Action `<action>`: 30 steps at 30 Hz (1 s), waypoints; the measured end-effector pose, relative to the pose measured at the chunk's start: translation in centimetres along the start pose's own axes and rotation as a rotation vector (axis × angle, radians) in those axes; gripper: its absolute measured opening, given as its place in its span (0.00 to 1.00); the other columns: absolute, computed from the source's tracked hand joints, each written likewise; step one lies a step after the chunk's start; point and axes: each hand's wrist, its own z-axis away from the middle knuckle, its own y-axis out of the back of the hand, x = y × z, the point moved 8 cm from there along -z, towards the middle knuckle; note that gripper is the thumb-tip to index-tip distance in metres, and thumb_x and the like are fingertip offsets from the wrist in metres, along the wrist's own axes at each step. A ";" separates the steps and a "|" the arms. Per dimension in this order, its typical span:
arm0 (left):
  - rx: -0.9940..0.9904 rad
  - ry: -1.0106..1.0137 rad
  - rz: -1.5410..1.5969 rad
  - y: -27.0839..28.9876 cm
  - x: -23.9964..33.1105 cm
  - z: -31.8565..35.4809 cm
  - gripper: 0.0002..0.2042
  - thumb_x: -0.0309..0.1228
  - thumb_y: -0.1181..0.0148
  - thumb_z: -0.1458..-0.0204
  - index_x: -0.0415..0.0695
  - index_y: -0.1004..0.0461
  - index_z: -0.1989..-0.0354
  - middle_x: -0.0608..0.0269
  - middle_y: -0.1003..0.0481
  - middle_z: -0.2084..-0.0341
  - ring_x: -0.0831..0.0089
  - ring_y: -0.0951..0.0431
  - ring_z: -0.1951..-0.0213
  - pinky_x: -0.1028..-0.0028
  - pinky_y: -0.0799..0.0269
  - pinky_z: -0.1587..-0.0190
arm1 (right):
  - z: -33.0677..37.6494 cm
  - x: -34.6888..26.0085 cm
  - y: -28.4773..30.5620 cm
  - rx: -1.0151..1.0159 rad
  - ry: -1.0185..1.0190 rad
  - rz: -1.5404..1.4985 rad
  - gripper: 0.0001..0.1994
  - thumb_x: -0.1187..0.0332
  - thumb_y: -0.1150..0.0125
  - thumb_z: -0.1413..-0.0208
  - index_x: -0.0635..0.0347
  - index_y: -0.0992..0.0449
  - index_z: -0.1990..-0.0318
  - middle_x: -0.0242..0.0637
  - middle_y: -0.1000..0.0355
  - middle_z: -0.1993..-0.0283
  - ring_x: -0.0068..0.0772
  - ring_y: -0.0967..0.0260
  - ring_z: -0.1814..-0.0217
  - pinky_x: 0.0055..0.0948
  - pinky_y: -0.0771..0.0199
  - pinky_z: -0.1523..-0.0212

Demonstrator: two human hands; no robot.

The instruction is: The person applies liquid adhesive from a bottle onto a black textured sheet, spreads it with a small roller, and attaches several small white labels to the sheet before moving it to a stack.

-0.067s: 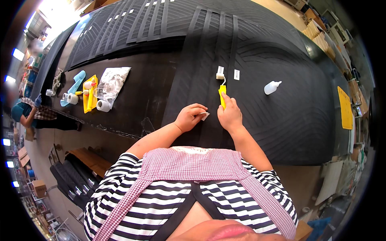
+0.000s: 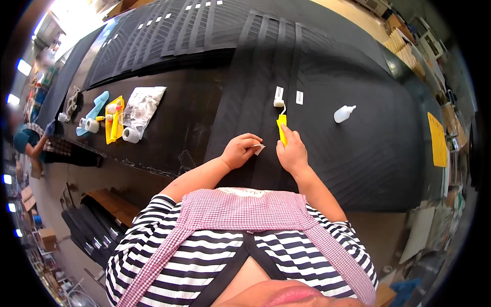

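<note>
Roller [image 2: 282, 122], one, yellow-handled: right hand [image 2: 292, 152] wrapped about the handle; white head at the near end of one white label [image 2: 279, 92], slightly nearer the wearer than in the earlier frame, baring more of that label. Second label [image 2: 299, 97], one: just right of the first, both on black sheeting [image 2: 353, 163]. White slip [image 2: 260, 149], one: pinched in the left hand [image 2: 240, 151], as before. Squeeze bottle [image 2: 344, 114], one: right of the roller, unmoved. Yellow tray [image 2: 114, 137], one, and clear bag [image 2: 146, 105], one: well left, on the dark table [image 2: 176, 120].
</note>
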 end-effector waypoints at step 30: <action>0.290 0.633 0.701 5.5 -0.3 8.7 0.11 0.34 0.39 0.40 0.40 0.20 0.56 0.63 0.23 0.61 0.73 0.24 0.56 0.70 0.31 0.46 | 4.5 -4.6 -4.4 -0.163 0.266 -0.547 0.19 0.78 0.31 0.51 0.60 0.29 0.52 0.34 0.28 0.61 0.25 0.29 0.59 0.26 0.26 0.55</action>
